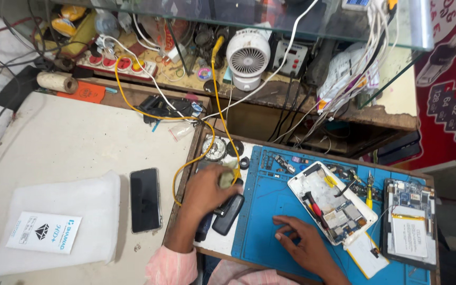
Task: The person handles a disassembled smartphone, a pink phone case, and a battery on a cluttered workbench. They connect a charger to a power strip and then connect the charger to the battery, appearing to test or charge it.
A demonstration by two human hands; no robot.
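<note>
My left hand has its fingers curled around a small greyish wad, held above a black handset. My right hand rests flat, fingers spread, holding nothing, on the blue mat. Beside it lies the white tablet, back removed and circuit boards exposed; reassembly looks outstanding.
</note>
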